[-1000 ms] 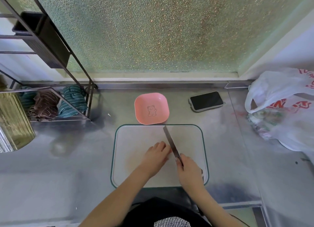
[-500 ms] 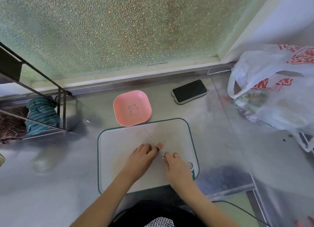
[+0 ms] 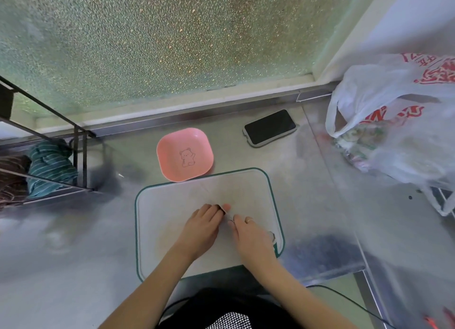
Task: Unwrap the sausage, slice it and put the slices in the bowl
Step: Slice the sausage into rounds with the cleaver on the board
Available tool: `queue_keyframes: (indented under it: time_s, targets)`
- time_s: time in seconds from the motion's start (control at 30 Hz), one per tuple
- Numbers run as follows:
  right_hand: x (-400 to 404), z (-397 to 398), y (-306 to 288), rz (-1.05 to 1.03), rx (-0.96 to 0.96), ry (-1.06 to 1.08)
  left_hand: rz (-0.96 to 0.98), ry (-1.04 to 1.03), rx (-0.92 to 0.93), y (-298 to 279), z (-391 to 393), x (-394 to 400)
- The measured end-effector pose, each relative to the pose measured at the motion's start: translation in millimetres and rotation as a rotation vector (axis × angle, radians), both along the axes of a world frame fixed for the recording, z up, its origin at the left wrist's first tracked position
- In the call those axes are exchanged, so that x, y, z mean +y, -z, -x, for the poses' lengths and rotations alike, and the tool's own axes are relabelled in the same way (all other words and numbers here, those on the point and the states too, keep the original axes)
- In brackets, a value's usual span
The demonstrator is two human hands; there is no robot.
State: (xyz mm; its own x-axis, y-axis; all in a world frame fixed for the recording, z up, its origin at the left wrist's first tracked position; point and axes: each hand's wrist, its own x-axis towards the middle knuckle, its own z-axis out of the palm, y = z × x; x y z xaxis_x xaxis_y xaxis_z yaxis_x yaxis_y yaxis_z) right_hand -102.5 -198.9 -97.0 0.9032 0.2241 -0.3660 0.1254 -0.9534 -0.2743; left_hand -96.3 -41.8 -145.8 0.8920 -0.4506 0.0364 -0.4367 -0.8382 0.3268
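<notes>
Both hands palm-down on the cutting board (image 3: 172,205), left hand (image 3: 202,227) and right hand (image 3: 253,240) grip unclear

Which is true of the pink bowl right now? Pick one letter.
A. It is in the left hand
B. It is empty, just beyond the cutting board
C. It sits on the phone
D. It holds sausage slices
B: the pink bowl shows only its bear drawing inside and sits at the far edge of the cutting board.
</notes>
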Motion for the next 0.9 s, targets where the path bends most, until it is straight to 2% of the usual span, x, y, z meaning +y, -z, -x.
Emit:
queue_keyframes:
  time_s: [0.13,0.2,0.27,0.37,0.53,0.63,0.7,0.77,0.9]
  targets:
    - [0,-7,-7,0.090,-0.036,-0.032,0.041,-0.032,0.035,5,2,-1]
    - [-3,-5,-4,0.003,0.033,-0.012,0.051,-0.045,0.042,7,3,-2]
    - [-6,-4,4,-0.046,-0.031,0.028,0.056,-0.051,0.049,8,3,-2]
    - [-4,-5,4,0.027,-0.034,0.058,0.060,-0.071,0.041,8,4,-3]
    - [-3,-7,8,0.020,0.006,-0.035,0.061,-0.116,0.044,8,6,-5]
    - [1,-11,2,0.069,-0.025,0.001,0.068,-0.124,0.046,7,5,-6]
    - [-2,-11,3,-0.004,-0.027,-0.016,0.083,-0.128,0.047,7,5,-6]
    - [-1,-13,5,-0.095,0.066,0.003,0.093,-0.132,0.054,7,5,-5]
    - [-3,-13,8,-0.149,0.089,0.070,0.108,-0.124,0.053,4,4,-5]
